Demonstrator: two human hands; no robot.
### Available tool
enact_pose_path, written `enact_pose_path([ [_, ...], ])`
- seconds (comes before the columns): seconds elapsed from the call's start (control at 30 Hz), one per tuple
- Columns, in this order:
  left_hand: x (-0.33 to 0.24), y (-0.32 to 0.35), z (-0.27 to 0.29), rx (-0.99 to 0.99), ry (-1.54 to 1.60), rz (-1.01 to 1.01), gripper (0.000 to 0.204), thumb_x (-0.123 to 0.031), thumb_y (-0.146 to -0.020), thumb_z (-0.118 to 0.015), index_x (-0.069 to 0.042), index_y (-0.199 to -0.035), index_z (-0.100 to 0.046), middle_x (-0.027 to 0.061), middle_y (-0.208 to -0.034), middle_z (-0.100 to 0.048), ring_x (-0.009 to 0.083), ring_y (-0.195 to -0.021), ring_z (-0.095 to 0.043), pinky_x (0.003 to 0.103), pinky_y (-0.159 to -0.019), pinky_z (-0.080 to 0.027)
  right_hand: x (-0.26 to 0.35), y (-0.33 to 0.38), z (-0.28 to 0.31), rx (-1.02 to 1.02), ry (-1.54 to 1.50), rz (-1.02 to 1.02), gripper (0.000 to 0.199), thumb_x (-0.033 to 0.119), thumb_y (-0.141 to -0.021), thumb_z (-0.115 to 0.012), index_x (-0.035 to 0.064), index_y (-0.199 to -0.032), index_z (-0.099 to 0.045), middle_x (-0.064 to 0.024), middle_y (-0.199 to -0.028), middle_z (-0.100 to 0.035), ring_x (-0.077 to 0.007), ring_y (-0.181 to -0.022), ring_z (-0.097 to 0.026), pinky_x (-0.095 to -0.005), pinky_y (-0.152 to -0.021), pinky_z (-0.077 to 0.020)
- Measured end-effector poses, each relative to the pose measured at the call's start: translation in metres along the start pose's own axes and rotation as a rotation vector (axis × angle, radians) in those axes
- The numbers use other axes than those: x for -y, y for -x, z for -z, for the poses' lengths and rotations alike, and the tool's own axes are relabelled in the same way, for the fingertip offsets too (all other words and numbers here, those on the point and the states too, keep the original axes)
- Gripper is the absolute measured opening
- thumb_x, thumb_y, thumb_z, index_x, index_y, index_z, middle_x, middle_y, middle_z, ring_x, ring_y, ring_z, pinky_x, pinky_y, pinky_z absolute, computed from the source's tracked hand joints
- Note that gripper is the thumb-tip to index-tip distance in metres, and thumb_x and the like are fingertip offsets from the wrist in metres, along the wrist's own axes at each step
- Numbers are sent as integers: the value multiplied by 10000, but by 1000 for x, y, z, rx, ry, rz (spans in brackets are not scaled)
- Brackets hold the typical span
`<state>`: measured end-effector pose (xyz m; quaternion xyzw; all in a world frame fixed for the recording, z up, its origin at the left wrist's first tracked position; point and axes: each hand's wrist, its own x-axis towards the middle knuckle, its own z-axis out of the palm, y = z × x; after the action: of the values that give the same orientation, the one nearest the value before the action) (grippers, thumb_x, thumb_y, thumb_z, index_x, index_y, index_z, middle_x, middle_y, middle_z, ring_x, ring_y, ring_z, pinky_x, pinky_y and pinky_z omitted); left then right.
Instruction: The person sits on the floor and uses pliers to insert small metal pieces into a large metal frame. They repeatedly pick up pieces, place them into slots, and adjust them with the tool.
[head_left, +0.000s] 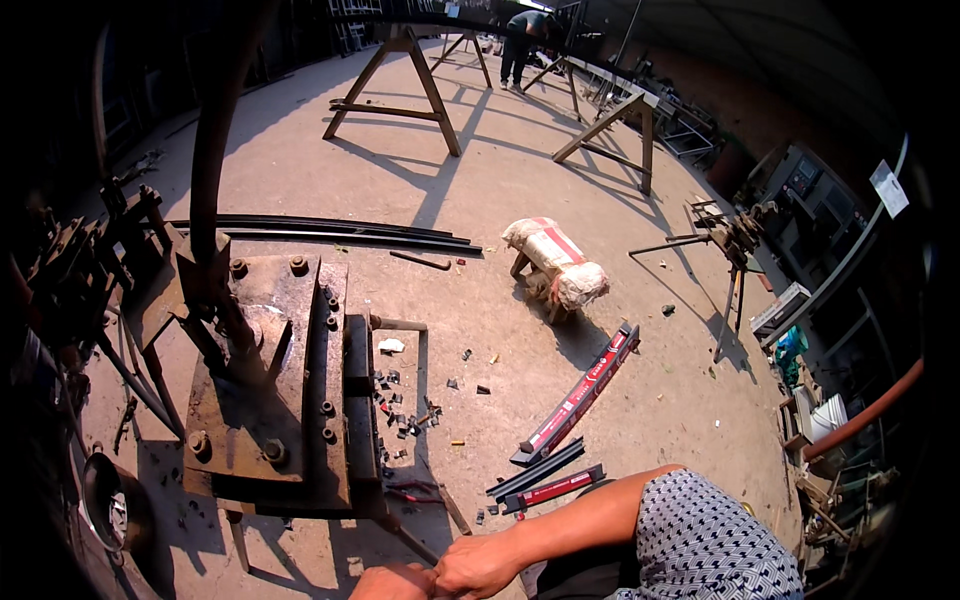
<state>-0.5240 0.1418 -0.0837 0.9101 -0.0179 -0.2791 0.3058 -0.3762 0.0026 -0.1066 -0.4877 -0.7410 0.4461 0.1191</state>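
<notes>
My right hand (pixel 476 566) is closed at the lower edge, its forearm coming in from the right out of a patterned sleeve (pixel 705 525). Against it lies my left hand (pixel 393 582), fingers curled and partly cut off by the picture's edge. Whatever the two hands hold between them is hidden. A dark metal bar (pixel 408 540) slants down from the rusty machine (pixel 245 400) toward them; contact cannot be made out. Just beyond the hands, red-handled pliers (pixel 412 492) lie beside the machine.
Small dark offcuts (pixel 400 405) litter the floor. Short red-labelled profiles (pixel 580 395) lie to the right, near a wrapped stool (pixel 555 265). Long black profiles (pixel 350 232) stretch behind the machine. Trestles (pixel 425 90) and a bent-over person (pixel 518 50) are farther off; a metal stand (pixel 735 240) is at right.
</notes>
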Motion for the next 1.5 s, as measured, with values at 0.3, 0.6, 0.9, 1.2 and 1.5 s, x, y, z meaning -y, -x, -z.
enact_pose_path([
  [0.3, -5, 1, 4, 8, -42, 15, 343, -484, -911, -618, -210, -1076, -743, 159, -970, -714, 345, -865, -690, 453, -765, -522, 12, 5, 10, 11, 21, -20, 232, 247, -918, -607, 133, -1104, -683, -165, -925, -709, -356, -816, -673, -456, -713, -533],
  [0.6, -1, 5, 5, -61, -9, -74, 291, -441, -928, -582, -338, -1165, -717, 144, -972, -711, 324, -833, -699, 450, -747, -535, -4, 1, -6, -107, -109, 33, 301, 294, -907, -627, -2, -853, -602, -222, -809, -651, -448, -772, -628, -516, -659, -502],
  [0.9, -5, 6, 7, -42, -39, -72, 304, -459, -920, -588, -383, -1192, -699, 144, -976, -705, 339, -875, -692, 470, -778, -527, -17, -3, -21, -152, -87, 107, 321, 305, -926, -612, 1, -824, -591, -214, -781, -648, -447, -746, -623, -517, -628, -492],
  [1.2, -11, 4, 16, -23, -41, -35, 349, -507, -928, -582, -263, -1133, -725, 153, -1012, -706, 350, -893, -689, 461, -779, -529, -9, -3, -15, -141, -103, 69, 434, 390, -1002, -527, 20, -789, -603, -216, -737, -637, -453, -727, -614, -516, -613, -484],
  [1.5, -7, 1, 6, 10, -8, -2, 363, -505, -930, -582, -216, -1082, -741, 169, -1011, -701, 356, -885, -686, 458, -771, -528, -1, 4, -6, -129, -108, 36, 372, 369, -954, -560, 35, -804, -624, -198, -765, -659, -439, -742, -625, -512, -641, -490],
])
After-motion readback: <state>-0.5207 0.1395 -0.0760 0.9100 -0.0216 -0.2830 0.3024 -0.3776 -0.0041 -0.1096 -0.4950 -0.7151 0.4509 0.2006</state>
